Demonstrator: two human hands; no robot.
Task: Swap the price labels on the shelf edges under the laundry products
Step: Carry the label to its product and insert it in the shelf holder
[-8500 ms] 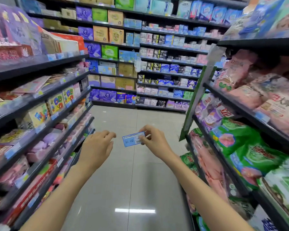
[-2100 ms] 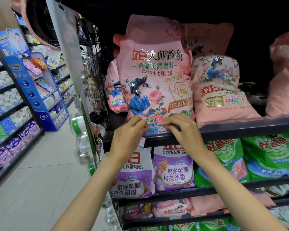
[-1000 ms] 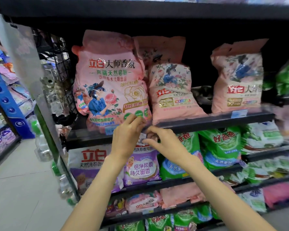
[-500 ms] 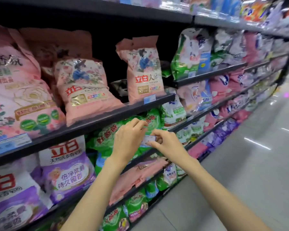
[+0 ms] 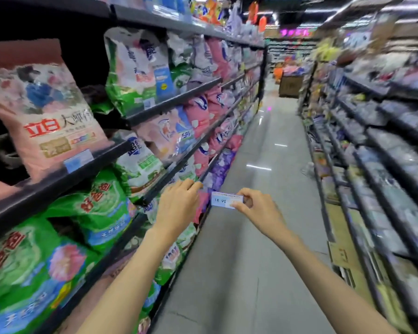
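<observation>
A small blue-and-white price label (image 5: 226, 200) reading 14.90 is pinched at its right end by my right hand (image 5: 257, 209), held in the air over the aisle floor. My left hand (image 5: 177, 206) hovers just left of it with fingers curled and holds nothing. Another blue label (image 5: 78, 160) sits in the dark shelf edge (image 5: 58, 182) under a pink laundry bag (image 5: 41, 112). Green laundry bags (image 5: 99, 208) fill the shelf below.
Laundry shelves (image 5: 179, 100) run along the left, packed with pink, white and green bags. Another shelving run (image 5: 372, 150) lines the right. The grey aisle floor (image 5: 263, 165) stretches ahead between them, with a wooden display (image 5: 290, 86) at the far end.
The view has swung right, down the aisle. My hands have come away from the shelf edge; the right hand now holds the label alone, and the left hand has let go.
</observation>
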